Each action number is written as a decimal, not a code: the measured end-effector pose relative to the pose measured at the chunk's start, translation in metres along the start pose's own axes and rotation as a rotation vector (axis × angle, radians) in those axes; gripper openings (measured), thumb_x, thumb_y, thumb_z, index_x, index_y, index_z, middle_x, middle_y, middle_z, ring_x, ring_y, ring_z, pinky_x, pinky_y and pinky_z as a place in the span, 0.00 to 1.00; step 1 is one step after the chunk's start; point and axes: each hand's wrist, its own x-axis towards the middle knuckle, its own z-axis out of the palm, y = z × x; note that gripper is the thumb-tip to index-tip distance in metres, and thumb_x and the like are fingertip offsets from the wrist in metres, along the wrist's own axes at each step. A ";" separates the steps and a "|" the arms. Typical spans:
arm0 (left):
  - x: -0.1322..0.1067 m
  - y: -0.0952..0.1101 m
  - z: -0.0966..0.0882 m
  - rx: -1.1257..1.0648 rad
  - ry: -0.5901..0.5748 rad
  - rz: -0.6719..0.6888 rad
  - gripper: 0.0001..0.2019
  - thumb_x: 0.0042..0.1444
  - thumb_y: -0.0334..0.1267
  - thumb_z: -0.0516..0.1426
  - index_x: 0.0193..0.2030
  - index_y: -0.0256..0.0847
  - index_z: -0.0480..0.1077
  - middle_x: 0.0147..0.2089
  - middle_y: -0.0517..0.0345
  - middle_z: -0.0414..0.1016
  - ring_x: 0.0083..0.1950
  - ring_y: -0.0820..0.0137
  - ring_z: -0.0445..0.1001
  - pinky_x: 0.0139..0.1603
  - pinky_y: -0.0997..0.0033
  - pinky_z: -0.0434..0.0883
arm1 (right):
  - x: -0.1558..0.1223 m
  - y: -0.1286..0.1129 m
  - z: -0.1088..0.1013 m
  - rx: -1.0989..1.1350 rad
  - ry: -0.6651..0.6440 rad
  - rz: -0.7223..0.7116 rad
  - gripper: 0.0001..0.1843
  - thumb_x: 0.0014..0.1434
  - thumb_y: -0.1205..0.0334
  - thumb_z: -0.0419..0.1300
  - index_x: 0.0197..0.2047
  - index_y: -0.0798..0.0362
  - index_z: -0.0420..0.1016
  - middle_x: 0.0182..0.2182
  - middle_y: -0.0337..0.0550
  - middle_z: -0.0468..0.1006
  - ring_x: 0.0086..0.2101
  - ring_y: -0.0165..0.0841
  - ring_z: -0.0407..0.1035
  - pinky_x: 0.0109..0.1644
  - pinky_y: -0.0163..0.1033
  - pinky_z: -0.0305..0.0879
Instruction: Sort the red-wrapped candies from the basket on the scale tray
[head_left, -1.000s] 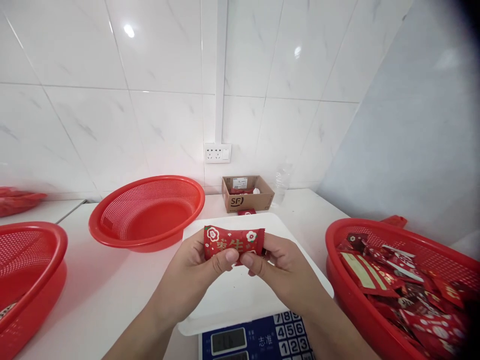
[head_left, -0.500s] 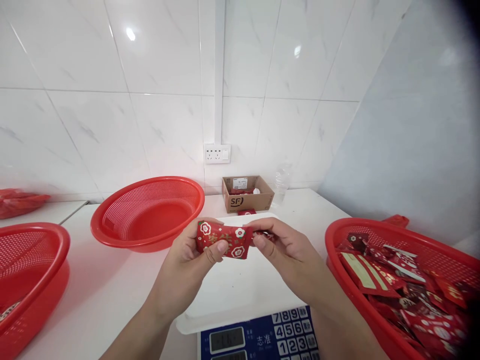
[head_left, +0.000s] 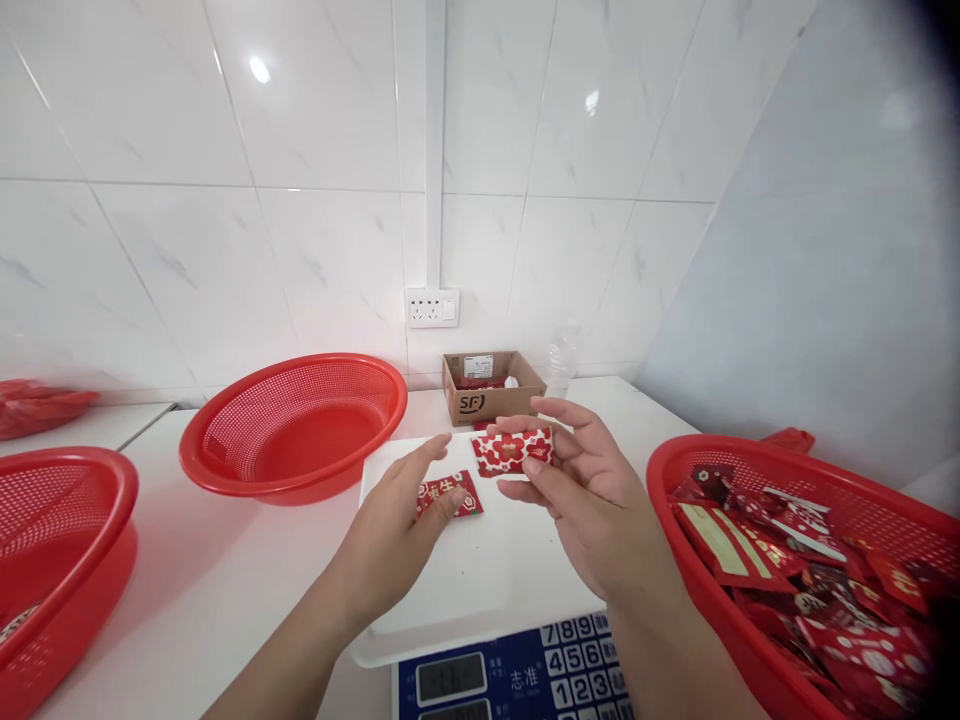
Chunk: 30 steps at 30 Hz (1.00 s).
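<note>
My left hand [head_left: 394, 525] is low over the white scale tray [head_left: 480, 570], fingers stretched out, thumb tip touching a small red packet with gold characters [head_left: 448, 494] that lies on the tray. My right hand [head_left: 581, 490] is raised just to the right and pinches a second red packet with white flowers [head_left: 514, 450] between thumb and fingers, above the tray. The two packets are apart.
A blue scale panel with keypad and display [head_left: 517, 675] is at the near edge. A red basket full of red packets [head_left: 795, 560] stands at right, an empty-looking red basket [head_left: 292, 420] behind left, another [head_left: 52, 540] far left. A small cardboard box [head_left: 491, 385] sits by the wall.
Both hands held packets together above the tray. Now the left hand has laid the gold-lettered packet on the tray and opened, and the right hand has drawn off with the flowered packet.
</note>
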 end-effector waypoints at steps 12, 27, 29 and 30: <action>-0.021 0.028 -0.008 -0.443 0.001 0.094 0.11 0.63 0.44 0.54 0.32 0.42 0.68 0.36 0.61 0.75 0.37 0.73 0.69 0.39 0.75 0.67 | -0.007 0.001 0.005 -0.056 -0.214 0.131 0.17 0.56 0.53 0.64 0.49 0.44 0.71 0.31 0.35 0.72 0.27 0.26 0.65 0.28 0.30 0.65; -0.035 0.033 -0.008 -0.340 -0.090 0.157 0.09 0.63 0.44 0.54 0.36 0.43 0.69 0.35 0.61 0.73 0.37 0.71 0.69 0.41 0.71 0.69 | -0.019 -0.011 0.015 -0.194 -0.308 -0.084 0.16 0.61 0.57 0.60 0.24 0.52 0.61 0.21 0.31 0.58 0.22 0.25 0.49 0.24 0.32 0.48; -0.034 0.034 -0.008 -0.326 -0.085 0.162 0.09 0.63 0.44 0.54 0.36 0.43 0.69 0.35 0.61 0.74 0.38 0.71 0.70 0.41 0.71 0.69 | -0.019 -0.010 0.015 -0.252 -0.277 -0.114 0.17 0.60 0.57 0.59 0.23 0.52 0.61 0.21 0.31 0.59 0.22 0.25 0.50 0.24 0.32 0.49; -0.033 0.034 -0.009 -0.311 -0.076 0.166 0.09 0.63 0.44 0.54 0.36 0.43 0.69 0.35 0.61 0.74 0.38 0.71 0.70 0.41 0.71 0.70 | -0.018 -0.010 0.015 -0.297 -0.256 -0.118 0.17 0.60 0.57 0.59 0.23 0.52 0.61 0.21 0.31 0.60 0.22 0.25 0.51 0.24 0.32 0.49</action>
